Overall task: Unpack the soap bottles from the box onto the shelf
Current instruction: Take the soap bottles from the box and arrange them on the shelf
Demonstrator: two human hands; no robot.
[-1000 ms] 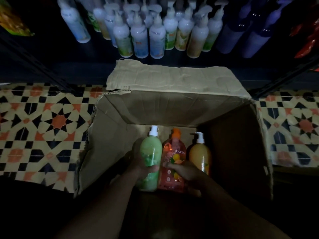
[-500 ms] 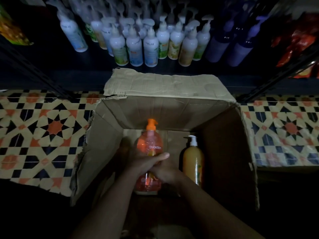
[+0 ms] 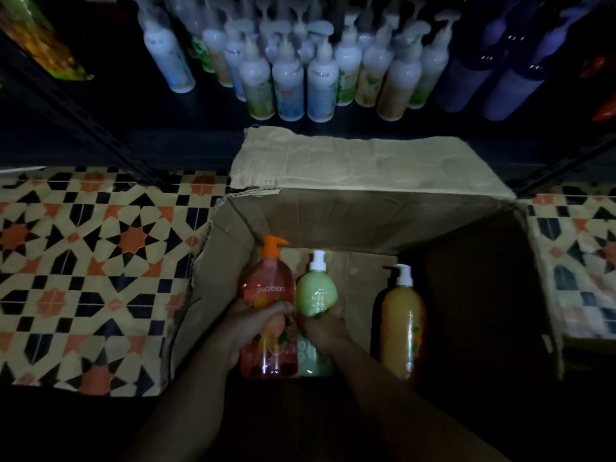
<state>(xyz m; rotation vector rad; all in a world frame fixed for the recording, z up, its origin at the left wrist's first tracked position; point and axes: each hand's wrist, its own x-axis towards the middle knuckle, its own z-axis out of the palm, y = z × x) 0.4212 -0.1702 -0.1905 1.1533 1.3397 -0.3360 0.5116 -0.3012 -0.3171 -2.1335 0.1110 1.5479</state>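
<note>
An open cardboard box (image 3: pixel 366 225) stands on the tiled floor in front of a dark shelf (image 3: pixel 200 128). Inside it, my left hand (image 3: pixel 250 325) grips an orange pump bottle (image 3: pixel 270 291) around its middle. Right beside it, my right hand (image 3: pixel 325 330) is wrapped around a green pump bottle (image 3: pixel 316 295) with a white pump. The two bottles touch side by side. A yellow-orange pump bottle (image 3: pixel 403 328) stands upright alone further right in the box.
Several white pump bottles (image 3: pixel 320 85) and dark purple bottles (image 3: pixel 500 81) fill the shelf behind the box. The box's far flap (image 3: pixel 366 165) leans toward the shelf edge. Patterned floor tiles (image 3: pixel 93 271) lie on both sides. The box's right half is in deep shadow.
The bottles swapped hands: a second ago my left hand held the green bottle and my right the orange one. Half a second ago both hands were around the orange bottle with the green one hidden.
</note>
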